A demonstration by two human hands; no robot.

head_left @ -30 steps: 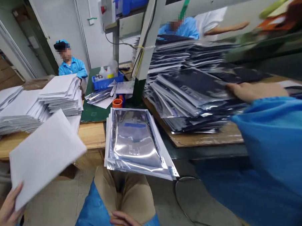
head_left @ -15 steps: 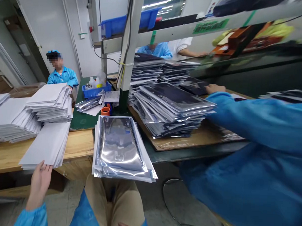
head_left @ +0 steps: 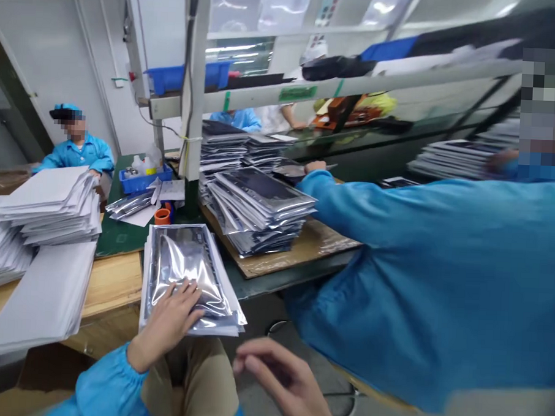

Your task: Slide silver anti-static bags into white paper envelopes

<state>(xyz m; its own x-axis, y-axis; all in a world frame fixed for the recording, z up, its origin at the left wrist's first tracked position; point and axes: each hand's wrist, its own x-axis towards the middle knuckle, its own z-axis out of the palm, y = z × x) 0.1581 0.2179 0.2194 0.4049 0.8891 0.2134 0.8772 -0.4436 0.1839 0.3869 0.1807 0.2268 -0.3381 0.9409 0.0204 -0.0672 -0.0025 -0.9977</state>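
My left hand (head_left: 174,314) lies flat, fingers spread, on the lower part of a shiny plastic packet (head_left: 187,259). That packet is dark-backed and tops a small stack of packets and white sheets, which juts past the table edge above my lap. To the right of the stack, lower down, my right hand (head_left: 288,380) hangs in the air. Its fingers are loosely curved with thumb and fingertips near each other, and nothing shows between them. Left of the packets, a pile of white sheets (head_left: 44,293) lies on the wooden table.
Taller white sheet stacks (head_left: 52,204) stand at the left. A blue bin (head_left: 145,181) and an orange tape roll (head_left: 162,216) sit behind the packets. A big pile of packets (head_left: 263,213) rests on cardboard. A co-worker's blue sleeve (head_left: 397,207) crosses the right side; others sit behind.
My left hand has left the white sheets and moved right onto the shiny packet. My right hand has risen into fuller view. The camera has turned right.
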